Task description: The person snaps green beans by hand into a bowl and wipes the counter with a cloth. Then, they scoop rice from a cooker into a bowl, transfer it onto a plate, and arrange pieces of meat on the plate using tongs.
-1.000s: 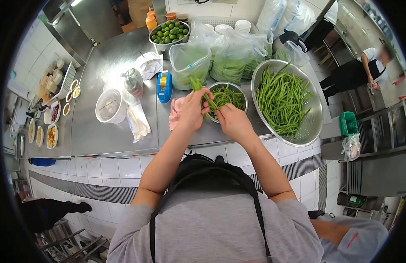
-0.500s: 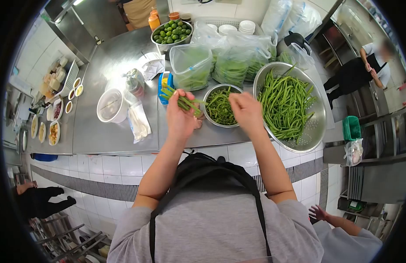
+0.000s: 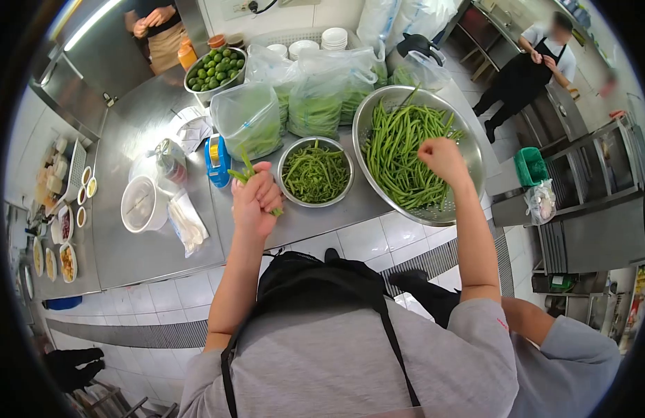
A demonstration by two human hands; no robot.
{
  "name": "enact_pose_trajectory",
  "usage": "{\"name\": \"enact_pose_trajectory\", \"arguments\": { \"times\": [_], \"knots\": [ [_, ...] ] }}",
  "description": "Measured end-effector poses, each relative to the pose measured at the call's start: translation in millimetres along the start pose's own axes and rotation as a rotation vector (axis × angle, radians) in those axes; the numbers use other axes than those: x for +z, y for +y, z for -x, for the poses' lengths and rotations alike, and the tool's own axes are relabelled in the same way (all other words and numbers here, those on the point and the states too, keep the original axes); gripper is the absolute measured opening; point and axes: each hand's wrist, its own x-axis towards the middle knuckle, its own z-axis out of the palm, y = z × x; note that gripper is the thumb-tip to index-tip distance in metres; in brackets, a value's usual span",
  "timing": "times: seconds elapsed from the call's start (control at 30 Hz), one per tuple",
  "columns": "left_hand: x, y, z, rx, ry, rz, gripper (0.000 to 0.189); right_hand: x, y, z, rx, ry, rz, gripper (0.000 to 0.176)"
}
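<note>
My left hand (image 3: 255, 200) is closed around a few green beans (image 3: 243, 171), left of a steel bowl (image 3: 286, 195) of short bean pieces (image 3: 315, 173). Over the right side of a large steel colander (image 3: 475, 161) is my right hand (image 3: 442, 159), its fingers pressed together at the long green beans (image 3: 399, 150). Whatever those fingertips hold is too small to make out. Clear plastic bags of beans (image 3: 314, 111) stand behind the bowl.
A blue tape dispenser (image 3: 216, 161), a white tub (image 3: 142, 204) and a bowl of limes (image 3: 216, 70) stand on the steel table (image 3: 120, 240). A co-worker in a grey shirt (image 3: 563, 362) is close at my right. Another person (image 3: 538, 66) stands farther back.
My right hand has moved right, from above the small bowl to over the colander. My left hand still holds beans, now lower and left. The camera view has shifted.
</note>
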Motion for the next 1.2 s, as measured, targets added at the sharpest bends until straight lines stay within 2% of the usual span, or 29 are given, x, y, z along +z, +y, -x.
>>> {"name": "enact_pose_trajectory", "arguments": {
  "times": [0.03,0.1,0.27,0.33,0.37,0.43,0.47,0.53,0.6,0.63,0.7,0.73,0.77,0.8,0.83,0.87,0.9,0.97,1.0,1.07,1.2],
  "knots": [
    [3,-2,0,-0.004,-0.006,0.005,0.014,7,4,2,0.005,0.003,0.007,0.011],
    [11,-5,0,-0.077,0.025,-0.066,0.012,21,10,8,-0.070,-0.208,0.205,0.016],
    [31,-9,0,-0.079,0.024,-0.223,0.013,25,11,9,-0.035,-0.140,0.150,0.021],
    [35,-12,1,-0.076,0.026,-0.260,0.013,12,-3,13,0.124,-0.161,-0.042,0.021],
    [37,-13,1,-0.080,0.018,-0.263,0.014,15,-2,14,0.122,-0.157,-0.043,0.021],
    [38,-14,0,-0.080,0.005,-0.269,0.014,21,-3,18,-0.028,-0.302,0.130,0.021],
    [34,-15,-1,-0.092,-0.046,-0.395,0.015,20,-3,21,-0.033,-0.296,0.131,0.021],
    [39,-15,-4,-0.089,-0.090,-0.519,0.017,2,-22,27,-0.080,-0.020,0.162,0.021],
    [59,-23,-6,0.525,-0.357,-1.140,0.022,-33,-58,42,-0.076,0.053,0.220,0.017],
    [74,-17,-4,0.525,-0.346,-1.147,0.022,-50,-79,51,-0.144,0.123,0.201,0.012],
    [108,1,-4,0.462,-0.518,-1.497,0.026,-56,-103,54,-0.214,0.192,0.173,0.009],
    [111,-2,-9,0.463,-0.512,-1.503,0.026,-53,-113,52,-0.377,0.174,0.097,0.008],
    [112,-6,-15,0.635,-0.566,-1.626,0.025,-49,-123,50,-0.539,0.156,0.021,0.006],
    [109,-9,-22,0.811,-0.617,-1.745,0.023,-44,-131,46,-0.545,0.157,0.018,0.006],
    [98,-9,-32,0.681,-0.636,-1.885,0.022,-36,-137,41,-0.544,0.214,-0.143,0.005],
    [85,-10,-35,0.681,-0.623,-1.889,0.022,-28,-142,35,-0.542,0.266,-0.307,0.005],
    [78,-8,-35,0.487,-0.502,-1.725,0.020,-17,-145,27,-0.550,0.263,-0.314,0.005],
    [47,-14,-41,0.169,-0.234,-1.308,0.022,16,-147,16,-0.339,0.403,-0.707,0.008],
    [37,-12,-43,0.172,-0.224,-1.316,0.022,33,-150,14,-0.345,0.400,-0.717,0.008],
    [22,-6,-44,-0.154,0.047,-0.501,0.023,64,-159,14,-0.399,0.271,-0.571,0.010],
    [13,-5,-46,-0.131,0.033,-0.308,0.021,100,-162,5,-0.420,0.174,-0.423,0.009]
  ]
}}
